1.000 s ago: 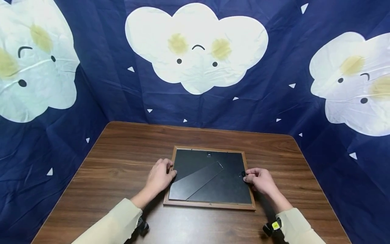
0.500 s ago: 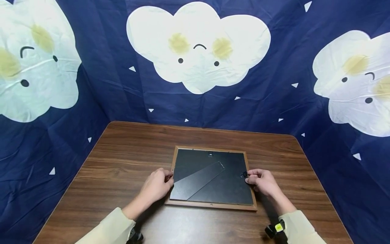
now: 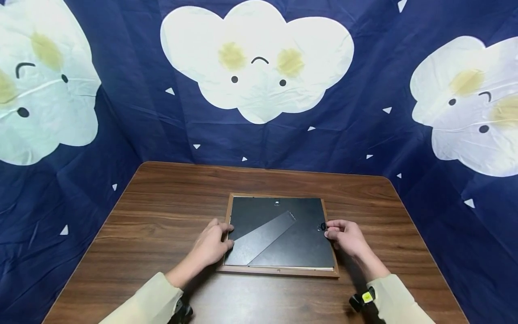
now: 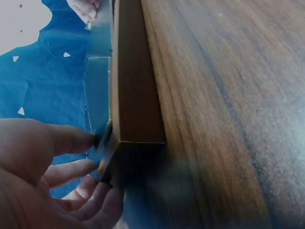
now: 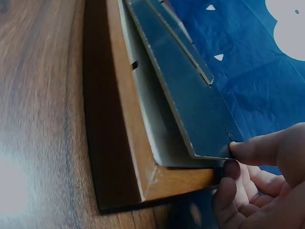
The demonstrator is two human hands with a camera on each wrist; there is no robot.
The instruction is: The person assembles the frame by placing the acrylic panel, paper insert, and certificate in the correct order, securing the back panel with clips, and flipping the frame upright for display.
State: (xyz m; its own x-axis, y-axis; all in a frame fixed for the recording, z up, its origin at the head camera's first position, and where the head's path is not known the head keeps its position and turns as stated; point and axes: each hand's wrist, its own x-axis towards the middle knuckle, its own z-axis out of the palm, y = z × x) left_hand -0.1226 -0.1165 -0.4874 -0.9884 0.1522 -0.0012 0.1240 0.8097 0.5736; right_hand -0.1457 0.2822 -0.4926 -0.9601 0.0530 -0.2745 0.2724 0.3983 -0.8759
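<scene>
A wooden picture frame [image 3: 279,271] lies face down on the table, its black backing board [image 3: 301,245] facing up with a flat stand leg [image 3: 261,236] across it. My right hand [image 3: 348,236] pinches the board's right edge at a small black hanger [image 3: 322,226]. In the right wrist view, the backing board [image 5: 186,90] is tilted up out of the frame [image 5: 125,119], with a pale gap beneath it. My left hand [image 3: 209,244] holds the frame's left side, thumb and index finger over the edge; in the left wrist view the other fingers [image 4: 97,205] curl by its outer side.
The brown wood-grain table [image 3: 174,193] reaches back to a dark blue cloth [image 3: 141,112] printed with white clouds, which hangs at the back and both sides. A second small metal hanger [image 3: 277,202] sits at the board's far edge.
The backing board has risen out of the frame along its right and near edges, with my right hand pinching it. My left index finger has come forward over the frame's left edge.
</scene>
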